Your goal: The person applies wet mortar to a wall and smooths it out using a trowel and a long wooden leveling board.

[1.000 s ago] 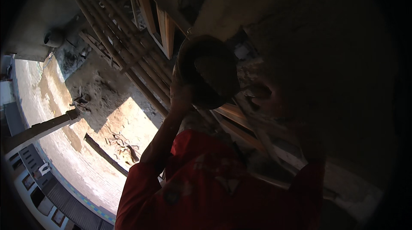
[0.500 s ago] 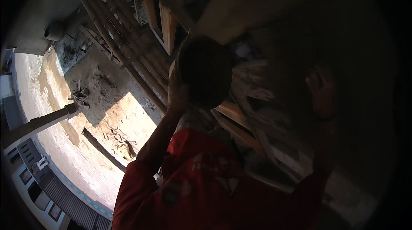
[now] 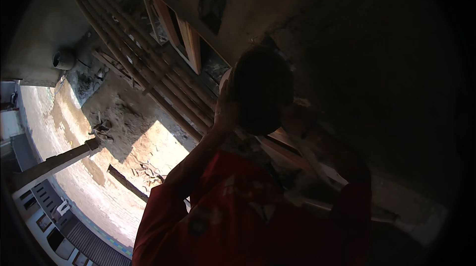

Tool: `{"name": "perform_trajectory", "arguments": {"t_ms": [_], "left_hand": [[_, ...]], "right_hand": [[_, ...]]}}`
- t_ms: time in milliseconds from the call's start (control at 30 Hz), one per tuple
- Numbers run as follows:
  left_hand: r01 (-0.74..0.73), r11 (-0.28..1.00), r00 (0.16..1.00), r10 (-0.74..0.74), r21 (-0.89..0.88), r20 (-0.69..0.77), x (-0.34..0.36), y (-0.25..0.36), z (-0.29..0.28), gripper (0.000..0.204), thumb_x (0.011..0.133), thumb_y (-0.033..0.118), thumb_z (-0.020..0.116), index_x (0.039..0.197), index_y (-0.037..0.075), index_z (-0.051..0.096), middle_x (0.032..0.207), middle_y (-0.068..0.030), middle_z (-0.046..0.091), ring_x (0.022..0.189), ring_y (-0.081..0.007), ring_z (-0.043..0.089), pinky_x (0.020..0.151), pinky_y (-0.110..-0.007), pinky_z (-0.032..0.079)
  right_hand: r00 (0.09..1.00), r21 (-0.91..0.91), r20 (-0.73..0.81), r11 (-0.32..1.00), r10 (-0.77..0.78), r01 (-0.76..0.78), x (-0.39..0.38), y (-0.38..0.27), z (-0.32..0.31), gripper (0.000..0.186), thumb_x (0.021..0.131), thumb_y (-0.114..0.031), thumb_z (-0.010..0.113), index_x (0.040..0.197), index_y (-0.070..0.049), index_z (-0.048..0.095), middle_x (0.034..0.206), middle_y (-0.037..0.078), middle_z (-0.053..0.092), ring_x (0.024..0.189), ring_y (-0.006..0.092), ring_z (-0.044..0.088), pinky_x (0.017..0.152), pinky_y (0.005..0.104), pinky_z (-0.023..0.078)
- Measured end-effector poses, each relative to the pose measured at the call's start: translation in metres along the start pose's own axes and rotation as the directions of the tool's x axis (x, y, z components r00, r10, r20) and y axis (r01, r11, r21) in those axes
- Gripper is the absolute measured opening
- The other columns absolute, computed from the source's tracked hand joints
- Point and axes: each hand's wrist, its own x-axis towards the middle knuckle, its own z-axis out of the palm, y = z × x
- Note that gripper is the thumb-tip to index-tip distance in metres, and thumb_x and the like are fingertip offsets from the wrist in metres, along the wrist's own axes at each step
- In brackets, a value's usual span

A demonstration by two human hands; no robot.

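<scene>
A dark, round, bucket-like container [image 3: 265, 90] is held up in front of my chest, its wide face toward me and its inside too dark to make out. My left hand [image 3: 227, 113] grips the container's left side, with a pale strip of its wall showing above the fingers. At the lower right edge of the container is my right hand [image 3: 298, 117], deep in shadow. It seems to touch the container, but its fingers cannot be made out. Both forearms come out of red sleeves [image 3: 166, 206].
Several long poles [image 3: 144, 62] run slantwise at the left, beside wooden frames [image 3: 187, 38]. Sandy ground [image 3: 121, 117] lies beyond, with a bucket [image 3: 63, 59] at the far left. A post [image 3: 54, 163] stands near sunlit paving [image 3: 94, 186]. A dark wall [image 3: 367, 67] fills the right.
My right hand has moved left, from apart in the air to the container's right edge. The container and my left hand sit farther right in the picture. The view has shifted slightly.
</scene>
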Motion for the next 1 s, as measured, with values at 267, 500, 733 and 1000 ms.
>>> {"name": "perform_trajectory", "arguments": {"t_ms": [267, 500, 733, 1000], "left_hand": [[0.108, 0.983, 0.994, -0.103, -0.148, 0.041, -0.003, 0.029, -0.001, 0.075, 0.074, -0.006, 0.045, 0.147, 0.005, 0.032, 0.146, -0.0178, 0.039, 0.14, -0.0298, 0.032, 0.116, -0.036, 0.024], [0.147, 0.965, 0.985, -0.162, -0.216, -0.055, -0.009, 0.043, -0.01, 0.07, 0.074, -0.005, 0.048, 0.143, 0.003, 0.037, 0.137, -0.0154, 0.05, 0.131, -0.0242, 0.043, 0.11, -0.034, 0.034], [0.24, 0.89, 0.967, -0.256, -0.388, 0.011, -0.027, 0.052, -0.034, 0.053, 0.08, -0.002, 0.052, 0.132, -0.004, 0.046, 0.118, -0.0119, 0.061, 0.103, -0.0158, 0.059, 0.086, -0.029, 0.051], [0.115, 0.849, 0.983, -0.171, -0.515, -0.062, -0.039, 0.063, -0.048, 0.067, 0.077, -0.007, 0.047, 0.143, -0.002, 0.036, 0.13, -0.0138, 0.055, 0.117, -0.0194, 0.054, 0.098, -0.031, 0.046]], "right_hand": [[0.903, 0.51, -0.421, 0.8, -0.09, 0.318, -0.034, 0.024, 0.027, 0.026, 0.089, -0.02, 0.061, 0.112, -0.009, 0.062, 0.102, 0.013, 0.066, 0.091, 0.0299, 0.066, 0.076, 0.0382, 0.053], [0.801, 0.339, -0.595, 0.884, -0.064, 0.323, -0.042, 0.041, 0.006, 0.038, 0.083, -0.023, 0.07, 0.118, -0.01, 0.062, 0.101, 0.013, 0.067, 0.096, 0.033, 0.065, 0.085, 0.044, 0.05], [0.966, 0.603, -0.26, 0.783, 0.013, 0.151, -0.134, 0.004, -0.139, 0.05, 0.083, -0.016, 0.071, 0.13, -0.006, 0.054, 0.122, 0.016, 0.059, 0.115, 0.0258, 0.057, 0.097, 0.0392, 0.046], [0.796, 0.396, -0.541, 0.917, 0.27, -0.041, -0.127, 0.071, -0.139, 0.045, 0.089, -0.023, 0.065, 0.127, -0.002, 0.056, 0.115, 0.018, 0.064, 0.108, 0.028, 0.061, 0.094, 0.0387, 0.047]]}}
